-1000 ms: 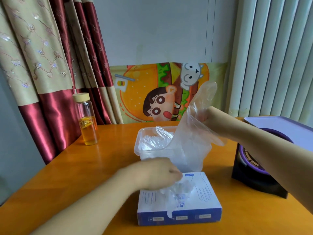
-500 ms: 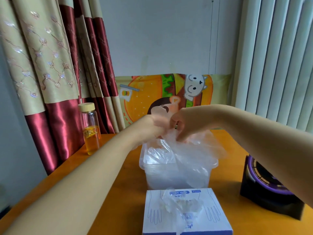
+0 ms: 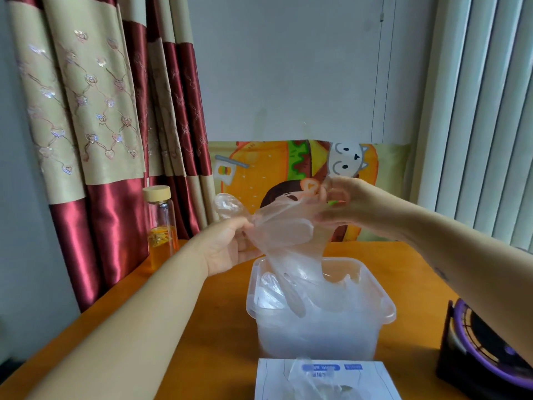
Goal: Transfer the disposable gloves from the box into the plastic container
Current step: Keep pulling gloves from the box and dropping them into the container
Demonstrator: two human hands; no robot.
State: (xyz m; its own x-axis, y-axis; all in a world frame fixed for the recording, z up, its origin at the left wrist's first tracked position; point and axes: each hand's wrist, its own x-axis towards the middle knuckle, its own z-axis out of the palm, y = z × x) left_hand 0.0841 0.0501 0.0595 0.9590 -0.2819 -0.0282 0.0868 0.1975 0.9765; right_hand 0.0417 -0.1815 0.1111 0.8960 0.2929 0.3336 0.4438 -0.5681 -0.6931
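From the head camera, both hands are raised above the plastic container, with one clear disposable glove stretched between them. The left hand has its palm turned toward the camera, and its fingers are curled and pinch one edge of the glove. A loose puff of the film bulges out just above and left of them. The right hand is higher and farther back. Its fingertips are pressed together on the other edge of the glove.

Below both sets of fingers, the rest of the glove hangs down past the rim into the open container, which already holds a crumpled heap of clear gloves. The glove box lies nearer the camera than the fingers, just in front of the container, with more film sticking up from its slot.

Left of the left fingers, a bottle with amber liquid stands on the orange table. A black and purple object sits low, to the right of the right fingers.
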